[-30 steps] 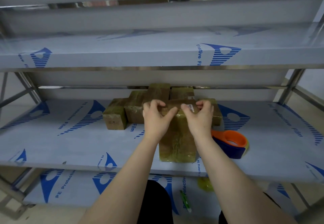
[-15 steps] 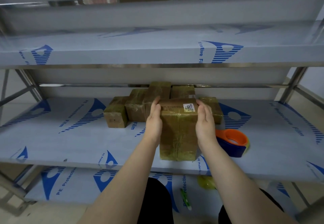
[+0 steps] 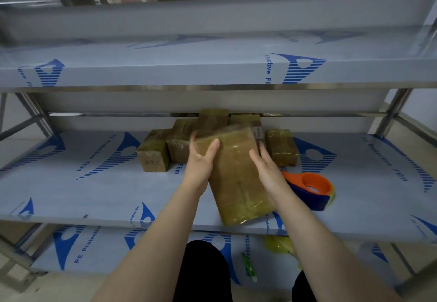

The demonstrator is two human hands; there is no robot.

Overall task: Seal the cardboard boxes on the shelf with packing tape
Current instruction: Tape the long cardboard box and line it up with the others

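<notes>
Shelving (image 3: 392,112) of 3 visible tiers fills the view, each tier wrapped in pale film printed with blue logos. The middle shelf (image 3: 94,195) runs under both grips, the upper shelf (image 3: 165,72) hangs above them, and the lower shelf (image 3: 113,247) lies beneath the forearms.

Between the 2 grips sits the long box (image 3: 236,183), glossy with tape. It is skewed so that its near end reaches the middle shelf's front edge under the right wrist, while its far end points away and left. Whether it is lifted off the shelf cannot be told. Just beyond the fingertips, at the back of the same shelf, a cluster of smaller boxes (image 3: 179,143) stands packed together.

An orange and blue tape dispenser (image 3: 312,185) lies on the middle shelf just right of the right wrist, partly hidden by the forearm.

The left grip (image 3: 201,159) clasps the box's far left corner, with the thumb spread over the top face and the fingers curled round the side. The right grip (image 3: 267,166) is not closed: straight fingers lie flat along the box's right side, thumb on top.

Below the right forearm, on the lower shelf, sit a yellow crumpled lump (image 3: 279,245) and a thin green stick (image 3: 248,266).
</notes>
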